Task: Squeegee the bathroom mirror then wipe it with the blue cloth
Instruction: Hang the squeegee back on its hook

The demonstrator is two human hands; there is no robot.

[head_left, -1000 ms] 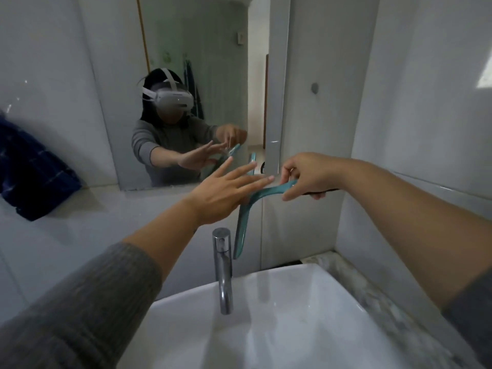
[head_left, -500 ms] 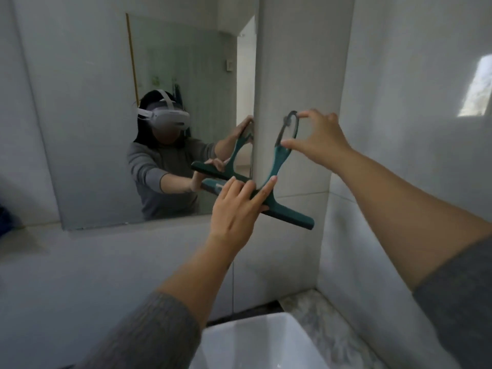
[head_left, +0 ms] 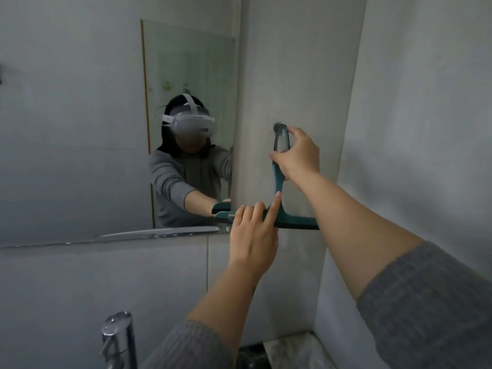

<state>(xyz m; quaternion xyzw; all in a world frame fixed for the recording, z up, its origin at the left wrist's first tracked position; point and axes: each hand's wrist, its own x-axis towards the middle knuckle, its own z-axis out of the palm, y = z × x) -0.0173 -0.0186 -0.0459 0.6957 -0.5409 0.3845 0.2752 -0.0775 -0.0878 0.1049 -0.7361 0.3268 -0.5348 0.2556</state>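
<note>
Right hand [head_left: 299, 153] wrapped round the top of the squeegee [head_left: 279, 187], grip pinching the looped end of the teal handle between thumb and fingers. Loop touching or just beside a small dark hook [head_left: 277, 126] on the wall, at 12 o'clock from the hand; hard to tell if it hangs on it. Handle standing almost upright, running down toward 6 o'clock from the right hand to the long blade bar.

Left hand [head_left: 253, 235] at 7 o'clock from the right hand, fingers spread flat over the blade bar, one finger pointing up along the handle. Grip open, pressing on the bar and not closed round it. Blade bar lying level, its left end reaching across the edge of the mirror [head_left: 80, 142], its right end against the grey wall column [head_left: 292, 62].

Mirror at 9 o'clock from the squeegee, on the tiled wall. In the glass: a person in a grey sweater with a white headset, and a second teal bit of the squeegee by the mirror's right edge. Thin shiny ledge along the mirror's bottom.

Grey sleeves on both arms, pushed back from the wrists. Shiny metal tap [head_left: 118, 339] at the bottom, at 7 o'clock from the left hand, well apart from it. No blue cloth in sight.
</note>
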